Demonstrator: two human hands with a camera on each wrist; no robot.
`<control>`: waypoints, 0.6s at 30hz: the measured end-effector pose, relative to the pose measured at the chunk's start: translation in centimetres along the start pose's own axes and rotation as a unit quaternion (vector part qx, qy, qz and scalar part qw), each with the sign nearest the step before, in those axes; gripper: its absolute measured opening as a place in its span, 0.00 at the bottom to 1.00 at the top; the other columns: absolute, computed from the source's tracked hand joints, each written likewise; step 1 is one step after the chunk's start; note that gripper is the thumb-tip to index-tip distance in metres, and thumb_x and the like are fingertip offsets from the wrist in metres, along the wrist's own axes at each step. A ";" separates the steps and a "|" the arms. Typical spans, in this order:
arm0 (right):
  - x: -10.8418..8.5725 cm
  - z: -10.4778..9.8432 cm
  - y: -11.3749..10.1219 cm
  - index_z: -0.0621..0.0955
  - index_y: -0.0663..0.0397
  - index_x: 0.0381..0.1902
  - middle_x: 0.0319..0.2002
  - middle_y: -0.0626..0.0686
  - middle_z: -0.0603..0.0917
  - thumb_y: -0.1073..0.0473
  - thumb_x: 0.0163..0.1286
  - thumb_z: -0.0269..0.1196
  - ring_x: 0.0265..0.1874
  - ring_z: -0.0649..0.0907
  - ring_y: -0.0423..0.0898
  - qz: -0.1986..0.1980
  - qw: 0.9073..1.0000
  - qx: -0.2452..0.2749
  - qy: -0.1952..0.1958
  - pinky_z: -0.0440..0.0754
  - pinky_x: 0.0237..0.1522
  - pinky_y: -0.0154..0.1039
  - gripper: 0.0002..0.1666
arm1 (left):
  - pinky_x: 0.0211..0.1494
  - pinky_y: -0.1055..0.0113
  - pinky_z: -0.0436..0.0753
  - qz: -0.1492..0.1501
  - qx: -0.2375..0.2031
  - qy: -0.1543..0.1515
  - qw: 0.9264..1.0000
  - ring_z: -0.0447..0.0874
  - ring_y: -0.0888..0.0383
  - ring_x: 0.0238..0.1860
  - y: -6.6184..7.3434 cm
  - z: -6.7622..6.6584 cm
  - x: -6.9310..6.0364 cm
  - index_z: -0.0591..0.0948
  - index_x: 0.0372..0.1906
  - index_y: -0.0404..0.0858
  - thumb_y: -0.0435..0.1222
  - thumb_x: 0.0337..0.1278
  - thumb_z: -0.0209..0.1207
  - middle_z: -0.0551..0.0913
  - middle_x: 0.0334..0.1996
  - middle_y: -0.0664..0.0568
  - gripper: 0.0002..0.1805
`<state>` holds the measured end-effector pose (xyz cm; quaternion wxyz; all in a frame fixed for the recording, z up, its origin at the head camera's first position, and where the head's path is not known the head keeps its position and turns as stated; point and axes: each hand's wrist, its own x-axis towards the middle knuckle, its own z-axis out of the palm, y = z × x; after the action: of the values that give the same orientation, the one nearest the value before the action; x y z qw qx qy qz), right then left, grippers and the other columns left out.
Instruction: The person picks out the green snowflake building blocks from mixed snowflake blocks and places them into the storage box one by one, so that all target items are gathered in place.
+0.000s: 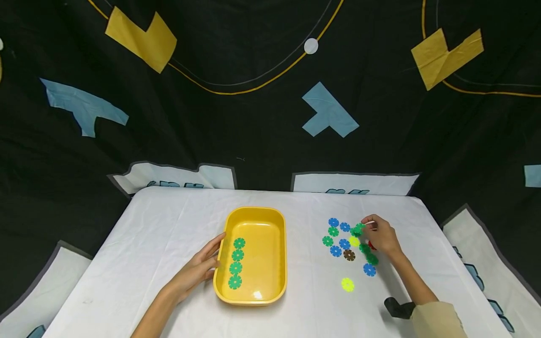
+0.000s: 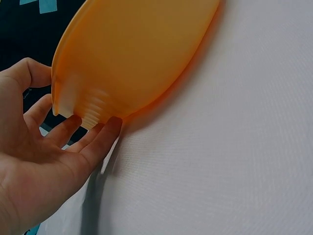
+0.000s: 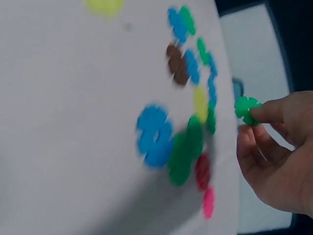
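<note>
My left hand holds the left side of a yellow plastic tray, its fingers at the rim and outer wall; the left wrist view shows the fingertips against the tray's wall. Inside the tray, several green notched discs lie in a column along the left. My right hand pinches a green notched disc between thumb and fingers, raised above the table. Under and beside that hand is a loose group of discs: blue, green, yellow, brown and partly hidden red.
The white-covered table carries everything. A lone yellow disc lies nearer the front, and a blue disc sits at the group's near edge. A black strap sticks out by the right sleeve. Behind hangs a black cloth.
</note>
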<state>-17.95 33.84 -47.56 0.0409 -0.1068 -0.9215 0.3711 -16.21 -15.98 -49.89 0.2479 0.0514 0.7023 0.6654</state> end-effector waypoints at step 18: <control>-1.6 4.5 -10.8 0.82 0.60 0.51 0.40 0.56 0.81 0.69 0.69 0.60 0.39 0.83 0.58 -0.090 0.976 0.168 -0.100 0.84 0.46 0.49 0.14 | 0.65 0.50 0.73 0.005 0.004 -0.002 1.000 0.53 0.43 0.75 -0.2 -0.1 -0.1 0.58 0.78 0.59 0.32 0.62 0.53 0.45 0.80 0.47 0.41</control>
<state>-18.89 22.85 -43.32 -0.0011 0.0231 -0.8513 0.5242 -16.14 -16.11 -50.09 0.2462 0.0569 0.7040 0.6637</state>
